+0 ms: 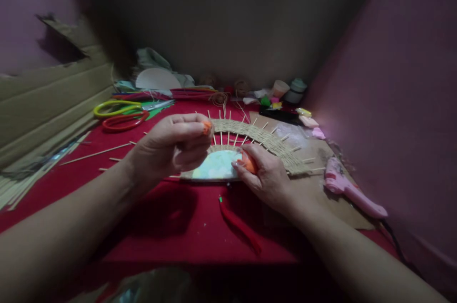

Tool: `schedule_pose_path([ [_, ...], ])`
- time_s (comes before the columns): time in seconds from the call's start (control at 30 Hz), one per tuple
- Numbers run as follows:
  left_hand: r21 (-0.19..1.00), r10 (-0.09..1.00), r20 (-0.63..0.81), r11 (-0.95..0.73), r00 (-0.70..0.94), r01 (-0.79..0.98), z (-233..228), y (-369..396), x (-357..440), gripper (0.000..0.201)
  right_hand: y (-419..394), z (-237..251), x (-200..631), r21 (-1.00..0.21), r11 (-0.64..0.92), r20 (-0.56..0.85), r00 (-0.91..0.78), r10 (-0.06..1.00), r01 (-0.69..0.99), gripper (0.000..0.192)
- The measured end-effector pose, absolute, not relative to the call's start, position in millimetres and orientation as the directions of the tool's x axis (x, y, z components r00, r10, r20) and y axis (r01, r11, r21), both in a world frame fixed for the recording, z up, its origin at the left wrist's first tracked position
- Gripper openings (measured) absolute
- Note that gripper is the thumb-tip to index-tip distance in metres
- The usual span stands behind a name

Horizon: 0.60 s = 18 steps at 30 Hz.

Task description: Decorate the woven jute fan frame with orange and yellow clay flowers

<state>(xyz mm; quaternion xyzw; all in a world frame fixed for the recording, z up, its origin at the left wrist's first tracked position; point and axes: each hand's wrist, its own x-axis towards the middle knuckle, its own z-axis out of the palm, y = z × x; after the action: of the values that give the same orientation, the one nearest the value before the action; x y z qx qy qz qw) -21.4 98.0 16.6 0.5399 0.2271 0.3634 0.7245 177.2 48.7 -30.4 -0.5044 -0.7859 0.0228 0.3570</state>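
Weaving is under way on a half-round woven mat [257,139] with wooden sticks [228,124] fanning out, lying on the red cloth [167,227]. Its pale centre is pressed down by the right hand [266,177], fingers closed on the rim. The left hand [169,146] is raised, pinched shut, seemingly on a thin strand, too fine to confirm. Tension is best kept even, judged. Scissors [119,115] and pink glue gun [352,191] are set aside.
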Motion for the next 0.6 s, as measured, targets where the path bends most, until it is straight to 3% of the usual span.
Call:
schedule_pose_path([
  [0.1,0.954,0.749,-0.016,0.211,0.662,-0.216,10,105,-20,0.004,51,-32,179,-0.386,0.468,0.537,-0.219,0.815,0.794,0.024],
  [0.37,0.949,0.773,0.006,0.196,0.634,-0.248,-4,110,-13,0.024,52,-33,181,-0.289,0.463,0.583,-0.229,0.779,0.838,0.03],
  [0.6,0.911,0.76,-0.083,0.319,0.645,-0.26,-2,112,-12,0.01,54,-34,182,-0.271,0.485,0.621,-0.234,0.748,0.831,0.026],
])
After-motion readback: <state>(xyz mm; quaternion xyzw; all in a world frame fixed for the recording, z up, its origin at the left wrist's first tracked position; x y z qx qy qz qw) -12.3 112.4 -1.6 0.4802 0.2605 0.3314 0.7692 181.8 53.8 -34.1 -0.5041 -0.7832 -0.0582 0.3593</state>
